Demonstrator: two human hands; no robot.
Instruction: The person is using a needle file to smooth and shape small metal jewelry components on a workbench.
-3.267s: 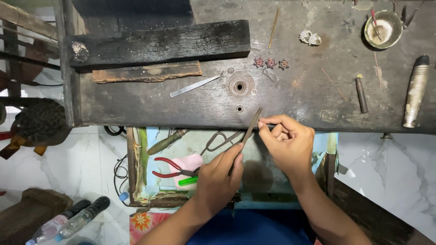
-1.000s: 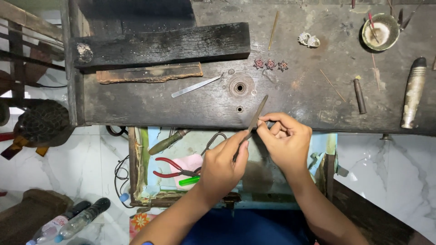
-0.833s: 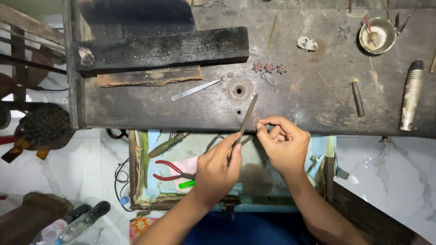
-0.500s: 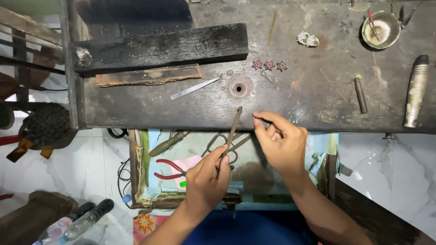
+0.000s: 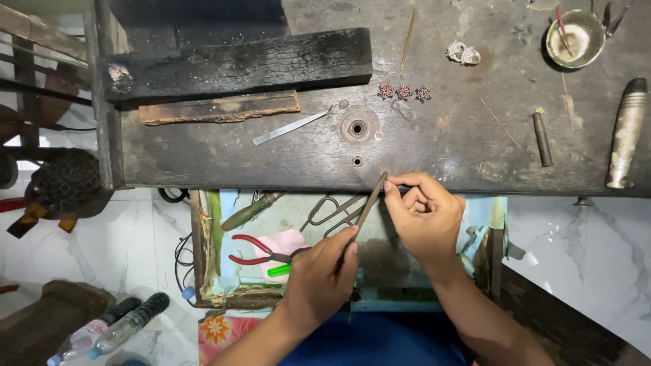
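Metal file (image 5: 363, 215) pinched in left hand (image 5: 319, 278) grip — right hand (image 5: 424, 217) pinches something tiny, perhaps.

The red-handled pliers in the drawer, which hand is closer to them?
Left. The left hand sits just right of the red-handled pliers, nearly touching their head. The right hand is farther right, up by the bench edge.

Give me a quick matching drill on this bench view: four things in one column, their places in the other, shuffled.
1. narrow file
2. red-handled pliers
3. small bowl
4. charred wood block

a. bench top, far right corner
b. in the open drawer under the bench
c. bench top, upper left
d. between left hand and right hand

Pairs: 1-d, 2-b, 3-a, 4-c
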